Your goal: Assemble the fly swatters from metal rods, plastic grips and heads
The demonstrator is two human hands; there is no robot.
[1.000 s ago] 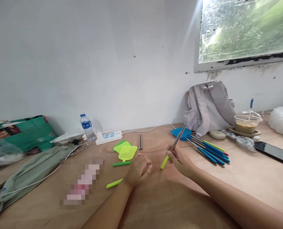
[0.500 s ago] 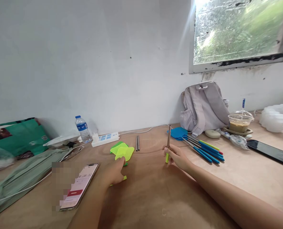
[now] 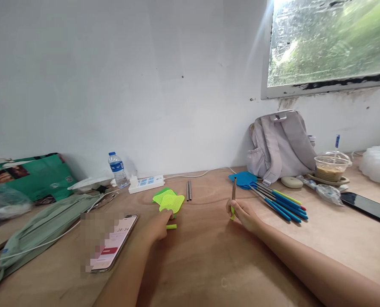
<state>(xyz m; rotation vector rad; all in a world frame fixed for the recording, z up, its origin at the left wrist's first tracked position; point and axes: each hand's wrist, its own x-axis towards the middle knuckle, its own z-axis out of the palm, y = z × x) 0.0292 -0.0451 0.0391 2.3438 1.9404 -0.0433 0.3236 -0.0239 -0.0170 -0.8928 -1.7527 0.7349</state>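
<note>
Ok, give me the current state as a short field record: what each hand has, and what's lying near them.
left hand: reaching to the yellow-green swatter heads, fingertips on them
right hand: closed on a metal rod with a yellow-green grip, held upright
loose grip piece: on the table by the left hand
spare metal rods: two, lying side by side beyond the swatter heads
blue-handled swatters: bundle right of the right hand
phone: left of the left hand, screen lit

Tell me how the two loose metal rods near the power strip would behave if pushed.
The rods look round and smooth, so they would probably roll sideways on the flat table. Thin and metallic, they likely stay stiff, and might slip between fingers.
</note>
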